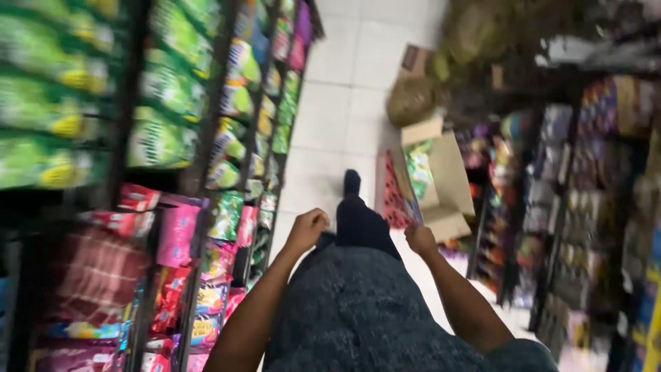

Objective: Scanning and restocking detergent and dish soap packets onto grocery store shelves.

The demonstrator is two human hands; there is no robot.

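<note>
I am looking down a narrow shop aisle, and the picture is blurred by motion. My left hand (308,228) hangs in front of my body with its fingers curled in and nothing in it. My right hand (420,239) is likewise closed and holds nothing. Between the two arms show my dark speckled shirt (358,310) and one dark-trousered leg (358,220) stretched forward over the white tiled floor (337,117). The left hand is close to the shelf of snack packets (220,234). The right hand is near an open cardboard box (441,186).
Tall shelves of green, pink and red packets line the left side (165,89). Darker shelves of small packaged goods line the right (585,207). The open cardboard box of packets and a brown sack (410,100) stand on the floor on the right of the aisle.
</note>
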